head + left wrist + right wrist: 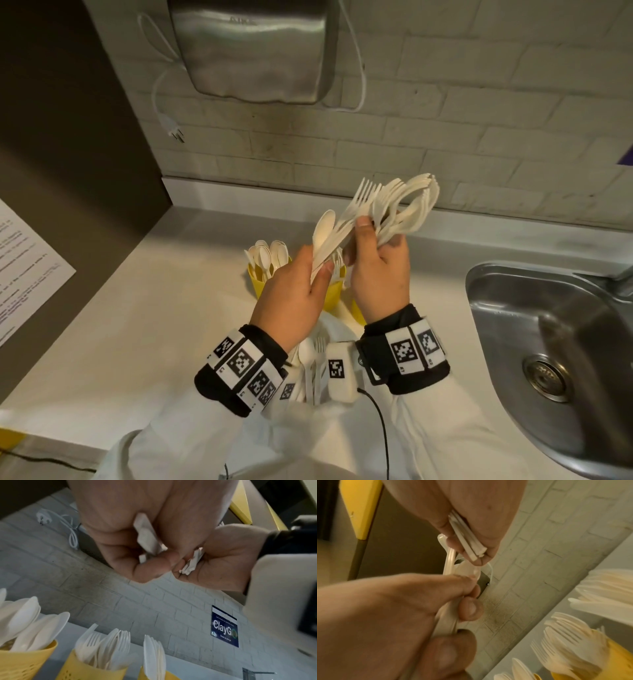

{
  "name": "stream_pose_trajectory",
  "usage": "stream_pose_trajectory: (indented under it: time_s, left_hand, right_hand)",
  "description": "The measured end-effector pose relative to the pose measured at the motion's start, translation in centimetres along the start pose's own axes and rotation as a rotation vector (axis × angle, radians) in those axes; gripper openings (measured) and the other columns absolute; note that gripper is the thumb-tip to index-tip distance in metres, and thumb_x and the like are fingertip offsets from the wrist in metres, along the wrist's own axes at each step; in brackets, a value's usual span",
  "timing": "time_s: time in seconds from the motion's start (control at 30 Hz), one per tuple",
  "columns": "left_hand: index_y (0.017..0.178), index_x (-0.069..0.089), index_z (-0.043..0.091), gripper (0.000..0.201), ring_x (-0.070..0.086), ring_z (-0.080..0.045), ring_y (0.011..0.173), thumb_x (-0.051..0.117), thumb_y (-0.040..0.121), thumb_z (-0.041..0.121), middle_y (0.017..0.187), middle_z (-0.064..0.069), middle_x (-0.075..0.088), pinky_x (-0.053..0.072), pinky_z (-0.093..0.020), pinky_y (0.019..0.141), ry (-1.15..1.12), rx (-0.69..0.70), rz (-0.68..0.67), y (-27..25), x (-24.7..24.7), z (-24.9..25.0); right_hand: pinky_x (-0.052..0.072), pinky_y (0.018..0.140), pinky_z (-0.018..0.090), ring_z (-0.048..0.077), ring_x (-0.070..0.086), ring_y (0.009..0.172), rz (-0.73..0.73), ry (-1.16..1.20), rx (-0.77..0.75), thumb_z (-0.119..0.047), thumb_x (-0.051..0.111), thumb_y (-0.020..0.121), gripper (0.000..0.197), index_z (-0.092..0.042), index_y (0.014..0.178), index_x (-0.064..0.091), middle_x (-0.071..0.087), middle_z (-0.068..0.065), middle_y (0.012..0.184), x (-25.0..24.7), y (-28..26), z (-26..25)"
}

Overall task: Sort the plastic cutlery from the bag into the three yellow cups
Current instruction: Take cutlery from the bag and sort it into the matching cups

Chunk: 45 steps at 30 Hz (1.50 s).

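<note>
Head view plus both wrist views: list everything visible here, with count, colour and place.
Yellow cups: three, yellow, on the counter by the wall; spoons, forks, knives sorted one kind each.
Held cutlery: many pieces, white, fanned between both hands above the cups.
Bag: one, white, under the wrists, cutlery inside.
Counter: one, white.
Sink: one, steel, right.
Hand dryer: one, steel, on the wall.
Sign: one, dark blue, on the wall.
Left hand: grips cutlery handles.
Right hand: grips forks.

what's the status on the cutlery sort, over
Left hand grips a spoon-and-fork bunch. Right hand holds the forks. Yellow cups part filled. Nothing blocking.
</note>
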<state>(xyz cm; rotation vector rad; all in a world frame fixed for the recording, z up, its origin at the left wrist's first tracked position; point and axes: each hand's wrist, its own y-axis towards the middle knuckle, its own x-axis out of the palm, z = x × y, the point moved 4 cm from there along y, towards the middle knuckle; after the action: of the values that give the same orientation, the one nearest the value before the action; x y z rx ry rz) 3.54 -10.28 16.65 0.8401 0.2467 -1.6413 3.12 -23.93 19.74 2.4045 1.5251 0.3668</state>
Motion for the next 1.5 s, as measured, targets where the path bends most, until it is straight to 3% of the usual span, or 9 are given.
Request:
stream_pose_trajectory:
  time_s: [0.23, 0.47, 0.57, 0.67, 0.87, 1.1, 1.3, 1.43, 1.5]
  left_hand:
    - [0.118, 0.050, 0.016, 0.029, 0.063, -0.025, 0.069, 0.040, 0.108, 0.040, 0.081, -0.003, 0.064, 0.051, -0.044, 0.061, 0.156, 0.057, -0.073, 0.0, 0.5, 0.7]
    - [0.111, 0.048, 0.016, 0.021, 0.056, -0.022, 0.064, 0.046, 0.107, 0.036, 0.078, 0.002, 0.058, 0.037, -0.034, 0.052, 0.185, 0.016, -0.134, -0.2, 0.6, 0.0]
    - [0.109, 0.053, 0.017, 0.025, 0.061, -0.020, 0.071, 0.048, 0.105, 0.041, 0.083, 0.000, 0.062, 0.046, -0.036, 0.060, 0.135, -0.070, -0.119, 0.0, 0.3, -0.8]
    - [0.104, 0.058, 0.020, 0.025, 0.063, -0.018, 0.078, 0.051, 0.102, 0.044, 0.087, 0.000, 0.066, 0.050, -0.035, 0.068, 0.077, -0.141, -0.102, 0.3, 0.0, -1.5]
    - [0.085, 0.059, 0.025, 0.025, 0.056, -0.002, 0.060, 0.054, 0.103, 0.041, 0.070, 0.010, 0.062, 0.038, -0.027, 0.057, -0.124, -0.218, -0.053, 0.6, -0.7, -1.3]
    - [0.079, 0.050, 0.016, 0.033, 0.035, -0.012, 0.043, 0.058, 0.103, 0.037, 0.057, 0.001, 0.039, 0.032, -0.022, 0.039, -0.751, -0.449, -0.161, 0.1, -0.3, 0.0]
    - [0.103, 0.063, 0.003, 0.027, 0.075, -0.034, 0.091, 0.055, 0.105, 0.029, 0.100, -0.022, 0.076, 0.061, -0.050, 0.091, -1.116, -0.628, -0.195, 0.2, 0.4, 0.5]
    - [0.079, 0.053, 0.007, 0.035, 0.074, -0.030, 0.085, 0.054, 0.105, 0.031, 0.080, -0.018, 0.069, 0.062, -0.046, 0.089, -1.294, -0.714, -0.287, 0.4, 0.9, 0.7]
    - [0.099, 0.061, -0.001, 0.031, 0.071, -0.032, 0.097, 0.055, 0.105, 0.029, 0.096, -0.024, 0.067, 0.062, -0.044, 0.088, -1.298, -0.715, -0.284, 0.8, 0.8, 0.9]
  right_hand:
    - [0.050, 0.067, 0.036, 0.016, 0.061, 0.070, 0.083, 0.121, -0.009, -0.028, 0.049, 0.104, 0.034, 0.001, 0.109, 0.067, 0.066, 0.006, 0.078, -0.5, -0.1, 0.1]
    - [0.054, 0.070, 0.029, 0.010, 0.066, 0.070, 0.140, 0.195, 0.106, -0.020, 0.049, 0.108, 0.031, 0.002, 0.098, 0.067, 0.068, -0.006, 0.069, -1.7, 0.9, 0.7]
    - [0.053, 0.065, 0.035, 0.020, 0.063, 0.063, 0.091, 0.268, 0.117, -0.024, 0.049, 0.108, 0.034, -0.022, 0.083, 0.072, 0.065, 0.003, 0.065, -1.8, 1.2, 0.9]
    - [0.051, 0.058, 0.031, 0.017, 0.058, 0.055, 0.016, 0.393, 0.117, -0.018, 0.044, 0.110, 0.026, -0.019, 0.097, 0.067, 0.062, -0.003, 0.061, -1.7, 1.2, 0.2]
    - [0.056, 0.055, 0.031, 0.017, 0.064, 0.056, -0.016, 0.610, 0.175, -0.016, 0.040, 0.110, 0.030, -0.016, 0.097, 0.066, 0.072, 0.003, 0.077, -1.1, 0.9, 0.4]
    - [0.036, 0.046, 0.027, 0.012, 0.035, 0.046, 0.027, 0.616, 0.192, -0.040, 0.069, 0.089, 0.024, -0.017, 0.086, 0.062, 0.038, -0.002, 0.056, -1.1, 1.3, 0.6]
    - [0.051, 0.060, 0.040, 0.024, 0.056, 0.055, 0.027, 0.295, 0.002, -0.044, 0.064, 0.093, 0.032, -0.022, 0.071, 0.062, 0.056, 0.004, 0.061, -0.6, 0.6, -0.9]
    - [0.053, 0.067, 0.034, 0.013, 0.065, 0.067, -0.039, 0.097, -0.083, -0.023, 0.072, 0.095, 0.017, -0.029, 0.080, 0.066, 0.067, -0.008, 0.070, 0.3, -0.2, -1.0]
    - [0.055, 0.069, 0.024, 0.005, 0.069, 0.073, -0.052, 0.066, -0.072, -0.020, 0.075, 0.092, 0.015, -0.030, 0.082, 0.068, 0.071, -0.014, 0.074, 0.6, -0.6, -0.6]
